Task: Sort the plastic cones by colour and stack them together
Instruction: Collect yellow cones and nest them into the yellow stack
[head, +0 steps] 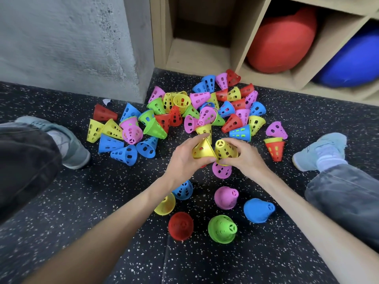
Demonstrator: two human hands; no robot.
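On the speckled black rubber floor (82,201), the person's left hand (184,160) grips a yellow perforated plastic cone (202,149), fingers curled round its wall, its narrow tip tilted up and away toward the pile. Just to the right, touching it, the right hand (244,155) pinches a second yellow holed cone (224,149), whose capped tip points up and slightly left. The two cones sit side by side between the hands, their long axes nearly parallel, wide mouths down toward the wrists. For one to nest on the other, I'd judge one must be lifted and brought down over the other's tip so the axes line up; either hand is equally close.

Beyond the hands lies the loose heap of mixed plastic cones (184,115) in red, blue, green, pink and yellow, most tipped on their sides. Nearer the person stand the sorted stacks: a yellow stack (166,206) partly hidden behind the left forearm, a red stack (180,226), a green stack (222,228), a pink stack (225,197) and a blue stack (257,210). The yellow stack lies below and left of the held cones, so the left hand is the nearer one.
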